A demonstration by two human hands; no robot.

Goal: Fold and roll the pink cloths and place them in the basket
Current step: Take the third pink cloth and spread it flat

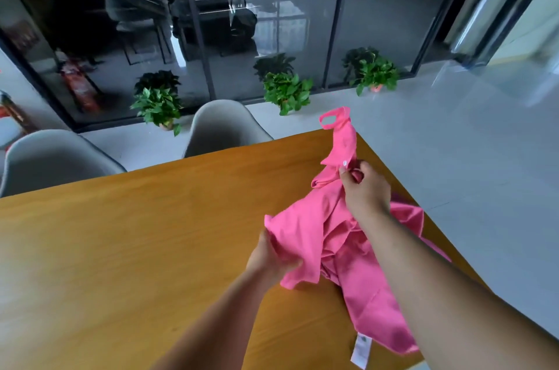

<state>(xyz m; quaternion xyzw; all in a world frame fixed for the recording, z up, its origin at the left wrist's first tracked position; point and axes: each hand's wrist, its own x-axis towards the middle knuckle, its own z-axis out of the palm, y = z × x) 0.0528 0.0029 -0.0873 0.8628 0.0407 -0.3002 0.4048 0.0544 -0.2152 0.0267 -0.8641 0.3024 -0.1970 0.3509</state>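
Note:
A crumpled pink cloth [308, 227] hangs between my hands above the right side of the wooden table [127, 248]. My left hand [272, 257] grips its lower left edge. My right hand [364, 188] pinches an upper part near a small white snap, and a strap with a loop [334, 120] sticks up past it. Pink fabric with a white label [361, 350] lies on the table under my right forearm; I cannot tell whether it is a second cloth. No basket is in view.
Two grey chairs [223, 124] [51, 157] stand at the table's far edge. Three potted plants [158, 104] [287, 91] [375, 73] line a glass wall behind them. The table's right edge runs close to my right arm, with pale floor beyond it.

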